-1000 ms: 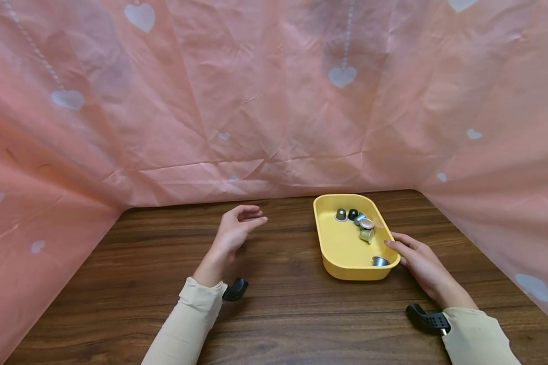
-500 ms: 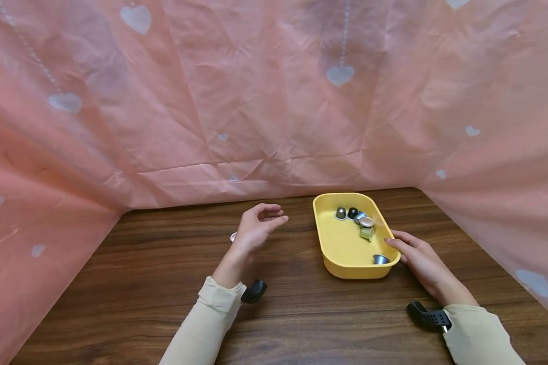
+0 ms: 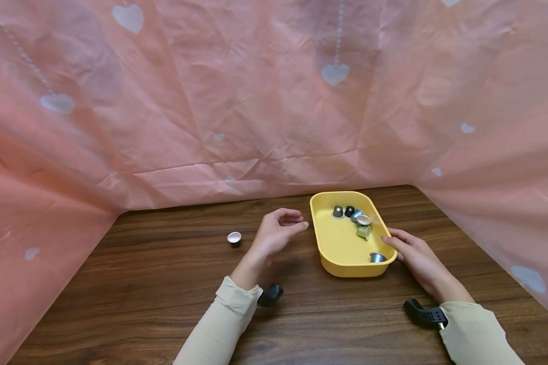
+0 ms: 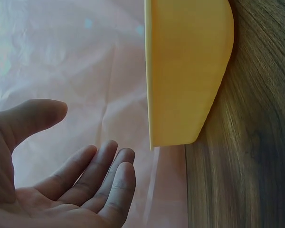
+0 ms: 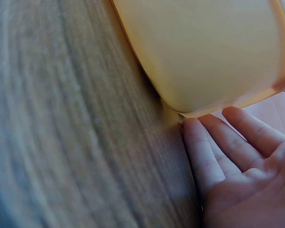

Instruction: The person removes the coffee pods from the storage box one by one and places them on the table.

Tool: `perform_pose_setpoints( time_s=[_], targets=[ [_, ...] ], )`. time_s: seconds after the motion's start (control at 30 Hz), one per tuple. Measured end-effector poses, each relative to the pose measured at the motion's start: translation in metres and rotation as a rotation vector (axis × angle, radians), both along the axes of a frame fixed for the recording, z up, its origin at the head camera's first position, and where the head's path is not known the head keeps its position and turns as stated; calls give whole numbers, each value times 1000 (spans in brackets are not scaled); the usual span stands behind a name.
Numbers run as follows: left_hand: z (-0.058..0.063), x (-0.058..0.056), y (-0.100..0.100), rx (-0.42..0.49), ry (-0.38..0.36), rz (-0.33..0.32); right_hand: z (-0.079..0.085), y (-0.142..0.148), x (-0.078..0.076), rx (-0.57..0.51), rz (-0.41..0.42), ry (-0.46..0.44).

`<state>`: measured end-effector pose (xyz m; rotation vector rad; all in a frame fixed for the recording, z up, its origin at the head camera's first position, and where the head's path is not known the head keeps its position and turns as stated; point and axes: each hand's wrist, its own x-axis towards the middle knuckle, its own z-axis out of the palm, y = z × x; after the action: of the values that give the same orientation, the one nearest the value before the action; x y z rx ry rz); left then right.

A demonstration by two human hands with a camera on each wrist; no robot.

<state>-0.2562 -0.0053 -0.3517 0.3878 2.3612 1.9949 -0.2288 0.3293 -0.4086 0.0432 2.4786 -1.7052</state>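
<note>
My left hand (image 3: 276, 234) hovers just left of a yellow plastic tray (image 3: 351, 271), its thumb and fingers apart. Nothing lies between them, as the left wrist view of the hand (image 4: 71, 190) confirms. At the tray's right side, my right hand (image 3: 417, 258) grips the wall, thumb over the rim and fingers against the outside. Those fingers (image 5: 237, 147) touch the outer wall in the right wrist view. Inside lie several coffee capsules: an olive one (image 3: 338, 211), a black one (image 3: 349, 211), a pale green one (image 3: 363, 232) and a blue-grey one (image 3: 377, 257) among them.
One coffee capsule (image 3: 234, 238) with a pale lid stands alone on the dark wooden table (image 3: 132, 284), left of the left hand. Pink cloth (image 3: 255, 126) with hearts closes off the back and both sides.
My left hand has moved right, closer to the tray. The lone capsule on the table, hidden behind that hand at first, now shows. The right hand stays on the tray.
</note>
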Motion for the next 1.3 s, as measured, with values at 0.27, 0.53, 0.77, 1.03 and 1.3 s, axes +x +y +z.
perform_pose_setpoints(
  time_s=[0.27, 0.53, 0.77, 1.03, 1.3],
  targets=[
    [-2, -2, -1, -16, 0, -2, 2, 0, -1, 5, 3, 0],
    [-1, -2, 1, -23, 4, -9, 3, 0, -1, 1, 4, 5],
    [-2, -2, 0, -23, 13, -12, 3, 0, -1, -1, 6, 8],
    [-3, -4, 0, -26, 9, -8, 3, 1, -1, 3, 1, 2],
    [-6, -3, -1, -38, -5, -7, 1, 0, -1, 9, -2, -19]
  ],
)
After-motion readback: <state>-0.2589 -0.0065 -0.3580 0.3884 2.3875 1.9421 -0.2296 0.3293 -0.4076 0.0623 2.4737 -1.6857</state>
